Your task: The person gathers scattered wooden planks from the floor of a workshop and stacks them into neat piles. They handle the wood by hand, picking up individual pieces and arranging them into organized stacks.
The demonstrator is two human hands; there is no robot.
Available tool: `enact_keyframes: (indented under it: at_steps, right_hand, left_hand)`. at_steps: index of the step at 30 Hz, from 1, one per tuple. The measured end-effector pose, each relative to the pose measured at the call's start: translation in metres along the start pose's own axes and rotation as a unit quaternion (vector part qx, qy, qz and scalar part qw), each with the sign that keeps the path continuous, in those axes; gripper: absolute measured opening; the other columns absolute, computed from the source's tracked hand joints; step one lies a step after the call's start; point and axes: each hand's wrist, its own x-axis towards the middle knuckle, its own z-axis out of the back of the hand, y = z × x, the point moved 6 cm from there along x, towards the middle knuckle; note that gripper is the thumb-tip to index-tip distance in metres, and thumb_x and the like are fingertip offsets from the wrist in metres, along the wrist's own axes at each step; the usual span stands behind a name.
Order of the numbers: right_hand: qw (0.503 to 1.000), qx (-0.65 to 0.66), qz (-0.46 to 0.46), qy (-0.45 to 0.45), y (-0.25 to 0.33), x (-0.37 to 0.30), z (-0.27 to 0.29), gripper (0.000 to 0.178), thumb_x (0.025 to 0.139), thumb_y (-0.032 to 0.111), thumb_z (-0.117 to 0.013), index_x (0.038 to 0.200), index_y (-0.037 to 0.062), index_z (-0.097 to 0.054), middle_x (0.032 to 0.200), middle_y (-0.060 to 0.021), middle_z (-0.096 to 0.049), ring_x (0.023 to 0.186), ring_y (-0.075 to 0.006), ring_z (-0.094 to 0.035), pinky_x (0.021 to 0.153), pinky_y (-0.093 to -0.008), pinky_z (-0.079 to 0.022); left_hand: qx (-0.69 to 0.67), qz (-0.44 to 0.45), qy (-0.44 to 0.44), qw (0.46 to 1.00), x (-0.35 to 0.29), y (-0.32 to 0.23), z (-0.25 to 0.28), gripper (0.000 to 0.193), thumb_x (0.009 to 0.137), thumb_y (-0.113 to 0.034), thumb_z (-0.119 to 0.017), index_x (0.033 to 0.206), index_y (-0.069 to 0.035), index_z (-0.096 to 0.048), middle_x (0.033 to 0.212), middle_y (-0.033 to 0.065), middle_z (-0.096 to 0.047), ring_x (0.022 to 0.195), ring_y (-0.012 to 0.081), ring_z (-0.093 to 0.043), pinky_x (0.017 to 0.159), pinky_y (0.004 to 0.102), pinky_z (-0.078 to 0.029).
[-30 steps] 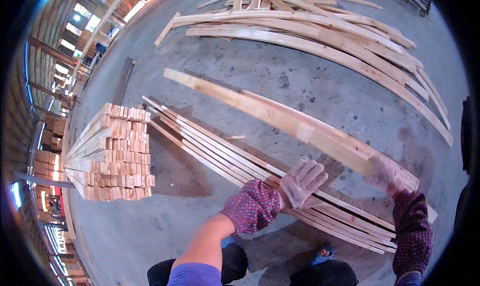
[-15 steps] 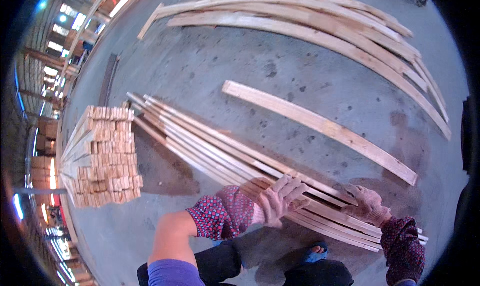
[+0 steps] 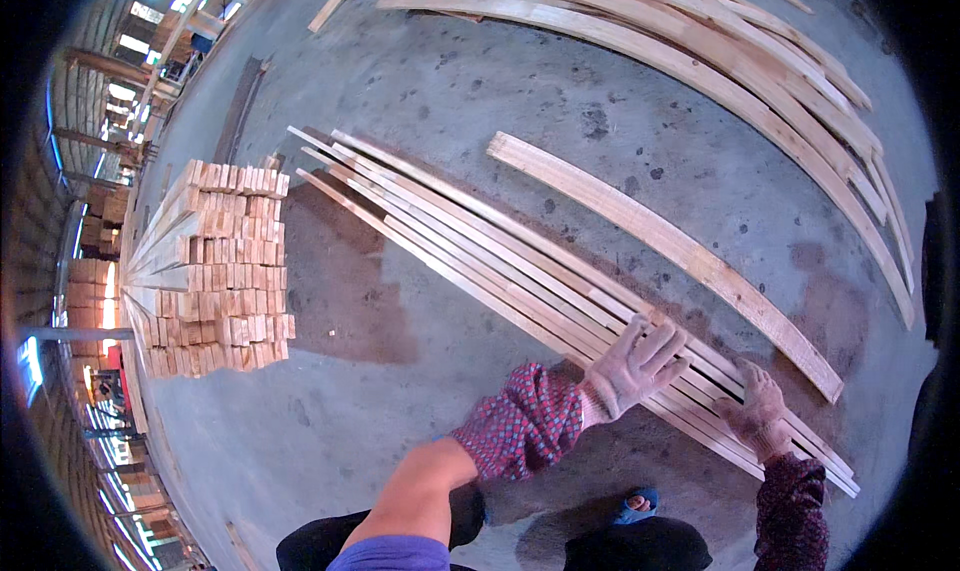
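Grey concrete floor (image 3: 420, 71), stained, in a long shed. A bundle of thin wooden slats (image 3: 480, 246) lies on it; a wider plank (image 3: 660, 241) just beyond, a stacked block of cut timber (image 3: 215, 266) off to its left, more boards (image 3: 700, 41) farther out. Left hand (image 3: 630, 366) — gloved, fingers spread flat on the slats' near end. Right hand (image 3: 760, 411) — gloved, fingers curled down onto the same end; whether it grips, cannot tell.
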Motion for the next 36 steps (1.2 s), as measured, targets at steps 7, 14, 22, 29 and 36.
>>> enact_keyframes:
  at_steps: [7,14,22,29,36]
  right_hand:
    - [0.98,-0.088,0.134,-0.119,0.011,-0.008,0.001,0.085,0.085,0.063,-0.05,0.135,-0.0057,-0.042,0.134,-0.0246,-0.049,0.124,-0.0432,-0.045,0.107,-0.0506,-0.033]
    - [0.95,-0.052,0.228,-0.208,0.043,-0.082,0.012,0.068,0.075,0.041,-0.071,0.126,0.0005,-0.051,0.129,-0.0192,-0.052,0.123,-0.0386,-0.048,0.105,-0.0586,-0.035]
    - [0.95,-0.092,0.167,-0.249,0.02,-0.118,-0.043,0.05,0.07,0.025,-0.073,0.117,0.0135,-0.06,0.115,-0.0058,-0.053,0.1,-0.0297,-0.054,0.097,-0.0515,-0.045]
    - [0.944,-0.115,0.125,-0.282,0.014,-0.112,-0.051,0.046,0.071,0.015,-0.072,0.114,0.0178,-0.06,0.103,-0.007,-0.056,0.094,-0.0315,-0.056,0.093,-0.0501,-0.045]
    - [0.972,-0.087,0.085,-0.202,0.004,-0.123,-0.048,0.029,0.074,0.021,-0.07,0.102,0.0179,-0.062,0.095,-0.0036,-0.059,0.093,-0.0291,-0.056,0.083,-0.0453,-0.046]
  left_hand:
    - [0.025,0.032,0.0,0.999,-0.072,0.078,0.031,0.072,0.079,-0.034,-0.055,0.144,-0.008,-0.039,0.149,0.0226,-0.031,0.139,0.0398,-0.03,0.112,0.0582,-0.025]
    - [0.047,0.174,-0.04,0.983,-0.128,0.19,0.095,0.069,0.083,-0.049,-0.062,0.136,-0.006,-0.048,0.137,0.023,-0.044,0.125,0.0424,-0.044,0.107,0.0596,-0.029]
    - [-0.321,0.749,-0.226,0.534,-0.258,0.405,0.027,0.059,0.091,-0.045,-0.047,0.115,0.007,-0.06,0.113,0.0229,-0.065,0.101,0.0353,-0.065,0.083,0.0434,-0.055]
    - [0.056,0.618,0.121,0.775,-0.253,0.428,0.047,0.03,0.09,-0.026,-0.056,0.104,-0.003,-0.069,0.103,0.0207,-0.07,0.096,0.0338,-0.069,0.081,0.0413,-0.056]
    - [-0.258,0.753,-0.185,0.576,-0.246,0.388,0.11,0.042,0.088,-0.031,-0.054,0.091,0.009,-0.067,0.083,0.0209,-0.07,0.074,0.0324,-0.07,0.069,0.0428,-0.055]
